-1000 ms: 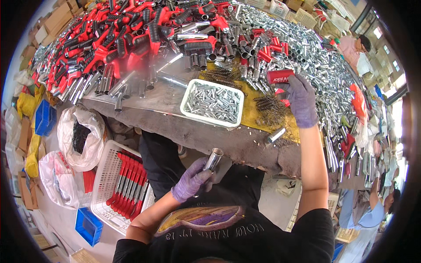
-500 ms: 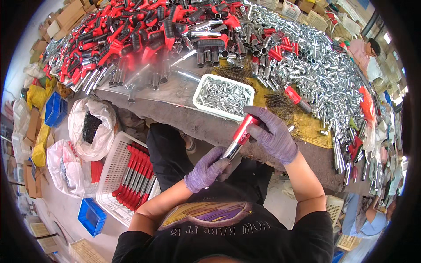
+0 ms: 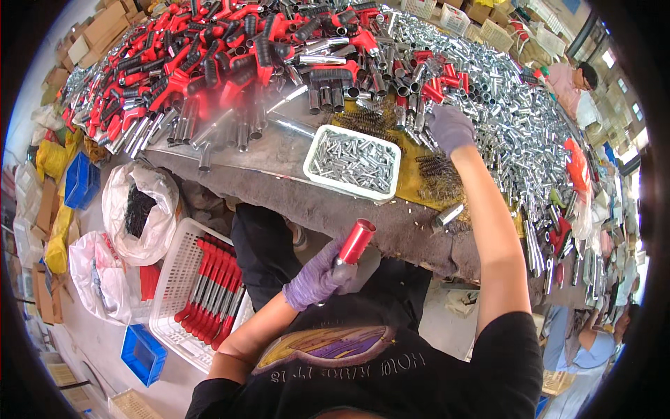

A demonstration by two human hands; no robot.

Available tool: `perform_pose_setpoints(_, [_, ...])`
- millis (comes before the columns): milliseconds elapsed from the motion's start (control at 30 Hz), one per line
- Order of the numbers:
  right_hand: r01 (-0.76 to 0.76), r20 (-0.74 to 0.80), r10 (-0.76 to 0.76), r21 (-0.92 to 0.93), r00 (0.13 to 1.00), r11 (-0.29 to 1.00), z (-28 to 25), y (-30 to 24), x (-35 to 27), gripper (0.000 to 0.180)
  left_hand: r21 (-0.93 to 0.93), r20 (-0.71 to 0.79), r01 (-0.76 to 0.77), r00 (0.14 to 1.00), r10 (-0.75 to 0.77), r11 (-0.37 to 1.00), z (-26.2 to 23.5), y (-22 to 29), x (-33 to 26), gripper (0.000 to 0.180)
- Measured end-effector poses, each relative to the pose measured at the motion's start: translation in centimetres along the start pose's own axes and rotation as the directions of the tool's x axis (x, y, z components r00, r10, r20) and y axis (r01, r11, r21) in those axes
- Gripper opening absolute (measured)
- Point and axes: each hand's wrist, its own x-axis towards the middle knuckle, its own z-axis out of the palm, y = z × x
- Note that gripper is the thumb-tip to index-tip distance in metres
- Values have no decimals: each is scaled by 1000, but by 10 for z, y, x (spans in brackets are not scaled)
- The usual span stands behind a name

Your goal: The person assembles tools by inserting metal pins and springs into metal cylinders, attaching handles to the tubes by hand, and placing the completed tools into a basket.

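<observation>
Trouble could come from the crowded bench (image 3: 293, 174). The right hand (image 3: 450, 127), upper right of the frame, is curled down on the pile of shiny metal tubes (image 3: 509, 119); a bump could send some rolling off the near edge. The left hand (image 3: 315, 278), low in the middle, grips a red tube (image 3: 354, 241) away from the bench. It could slip and fall. Open room is only below, beside the white basket (image 3: 174, 279).

one white tray (image 3: 317, 178), two blue bins (image 3: 143, 354), one white basket (image 3: 173, 279)
</observation>
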Motion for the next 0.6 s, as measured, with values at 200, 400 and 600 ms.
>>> perform_pose_setpoints(200, [469,316,-352,-488,881,736,94,81,103,21,64,-137,119,985,-109,991,-4,7,-14,58])
perform_pose_setpoints(400, [280,-50,-291,466,955,840,44,114,83,36,-82,-227,152,960,-167,985,-12,-1,-24,55])
perform_pose_setpoints(600, [-239,195,139,753,971,613,-9,104,31,45,-142,-130,43,990,-62,989,-7,0,-3,47])
